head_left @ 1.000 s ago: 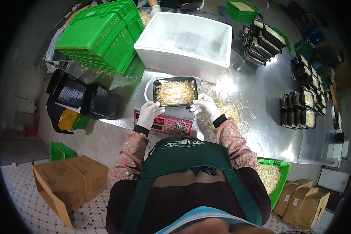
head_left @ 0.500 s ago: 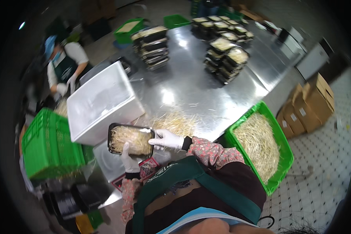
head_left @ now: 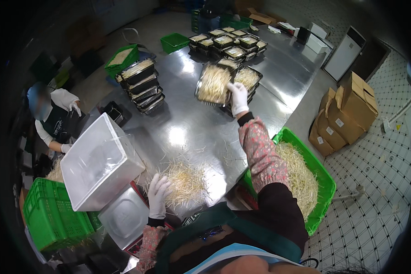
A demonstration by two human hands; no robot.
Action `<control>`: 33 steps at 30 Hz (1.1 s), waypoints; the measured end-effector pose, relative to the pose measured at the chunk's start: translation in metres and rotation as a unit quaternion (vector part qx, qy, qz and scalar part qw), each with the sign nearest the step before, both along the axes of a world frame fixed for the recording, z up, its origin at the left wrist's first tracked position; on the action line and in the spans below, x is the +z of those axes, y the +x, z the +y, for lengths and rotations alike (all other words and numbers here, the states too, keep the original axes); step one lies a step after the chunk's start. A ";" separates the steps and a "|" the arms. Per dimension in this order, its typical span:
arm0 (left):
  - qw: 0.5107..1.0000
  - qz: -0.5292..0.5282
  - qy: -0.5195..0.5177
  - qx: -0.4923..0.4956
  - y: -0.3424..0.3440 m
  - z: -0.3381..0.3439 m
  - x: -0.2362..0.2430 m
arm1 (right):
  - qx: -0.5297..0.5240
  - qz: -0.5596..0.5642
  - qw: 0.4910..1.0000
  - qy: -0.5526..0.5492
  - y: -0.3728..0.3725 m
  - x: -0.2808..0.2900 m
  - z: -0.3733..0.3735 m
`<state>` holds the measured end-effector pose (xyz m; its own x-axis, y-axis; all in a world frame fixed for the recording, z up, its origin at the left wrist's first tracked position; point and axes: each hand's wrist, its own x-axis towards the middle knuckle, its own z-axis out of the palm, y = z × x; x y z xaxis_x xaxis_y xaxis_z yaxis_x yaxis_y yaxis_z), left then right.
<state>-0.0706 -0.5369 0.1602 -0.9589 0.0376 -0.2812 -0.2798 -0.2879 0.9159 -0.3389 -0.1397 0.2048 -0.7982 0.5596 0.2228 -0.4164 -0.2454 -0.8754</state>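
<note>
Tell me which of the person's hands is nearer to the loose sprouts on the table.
The left hand: it is at the left edge of the loose sprouts. The right hand is farther off, out over the table, gripping a sprout-filled tray.

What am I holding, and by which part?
Black rectangular plastic tray of pale sprouts, by its right edge, in your white-gloved right grip; left grip empty.
</note>
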 end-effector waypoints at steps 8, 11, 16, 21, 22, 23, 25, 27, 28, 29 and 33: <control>0.968 -0.044 -0.002 0.246 0.037 -0.053 0.000 | -0.107 -0.187 0.976 -0.017 -0.183 -0.011 0.110; 0.961 -0.042 0.009 0.274 0.034 -0.069 -0.013 | -0.177 -0.166 0.969 -0.041 -0.199 -0.022 0.148; 0.940 -0.041 -0.069 0.332 0.058 -0.091 -0.005 | -0.102 -0.220 0.964 -0.104 -0.169 -0.004 0.095; 0.903 -0.030 -0.136 0.406 0.073 -0.137 -0.005 | -0.053 -0.074 0.991 -0.101 -0.108 -0.011 0.106; 0.881 -0.050 -0.165 0.441 0.082 -0.147 0.003 | -0.066 -0.070 0.991 -0.093 -0.092 -0.015 0.096; 0.864 -0.037 -0.195 0.463 0.098 -0.170 -0.004 | -0.077 -0.067 0.991 -0.086 -0.074 -0.019 0.087; 0.776 0.043 -0.360 0.516 0.153 -0.223 -0.032 | -0.051 -0.074 0.993 -0.078 -0.039 -0.028 0.061; 0.674 -0.003 -0.497 0.547 0.180 -0.243 -0.023 | -0.017 -0.088 0.996 -0.009 -0.001 -0.048 0.065; 0.606 -0.025 -0.578 0.546 0.189 -0.249 -0.013 | 0.043 -0.064 0.996 -0.037 0.018 -0.062 0.075; 0.551 -0.039 -0.653 0.518 0.200 -0.266 -0.003 | 0.123 -0.065 0.989 -0.042 0.037 -0.078 0.095; 0.319 -0.251 -0.794 0.454 0.269 -0.341 0.000 | 0.050 -0.190 0.981 -0.008 0.104 -0.094 0.088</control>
